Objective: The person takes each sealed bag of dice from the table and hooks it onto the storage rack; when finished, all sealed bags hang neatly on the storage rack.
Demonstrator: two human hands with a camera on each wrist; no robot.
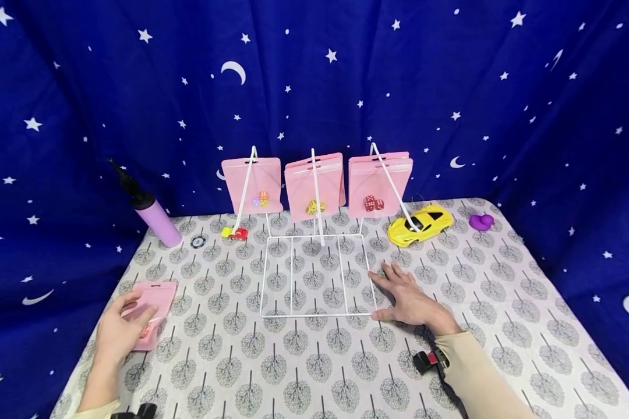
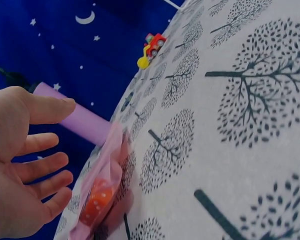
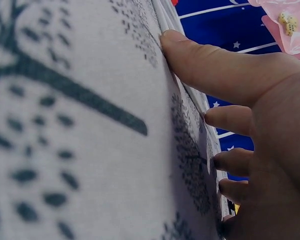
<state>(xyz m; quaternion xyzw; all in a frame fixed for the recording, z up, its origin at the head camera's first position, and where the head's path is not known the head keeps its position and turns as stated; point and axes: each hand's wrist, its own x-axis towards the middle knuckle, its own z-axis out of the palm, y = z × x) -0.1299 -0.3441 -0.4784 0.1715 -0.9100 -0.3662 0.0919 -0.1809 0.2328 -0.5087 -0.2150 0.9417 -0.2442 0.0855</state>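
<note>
A pink zip bag (image 1: 154, 337) lies on the cloth at the left, with orange-red dice (image 2: 96, 200) showing inside. My left hand (image 1: 119, 329) is over its left side, fingers loosely bent, and in the left wrist view the fingers stand apart from the bag. My right hand (image 1: 406, 297) rests at the right side of a white wire rack (image 1: 314, 315), fingers spread, with thumb and index fingertip right at the base wire. Three groups of pink bags hang from the rack's arms: a left bag (image 1: 241, 180) with mixed dice, middle bags (image 1: 299, 180) with yellow dice, right bags (image 1: 367, 180) with red dice.
A yellow toy car (image 1: 430, 224) and a purple duck (image 1: 481, 222) sit at the back right. At the back left stand a lilac hand pump (image 1: 159, 224), a poker chip (image 1: 198, 241) and a small red-and-yellow toy vehicle (image 1: 238, 234). A blue starry curtain (image 1: 314, 75) borders the table.
</note>
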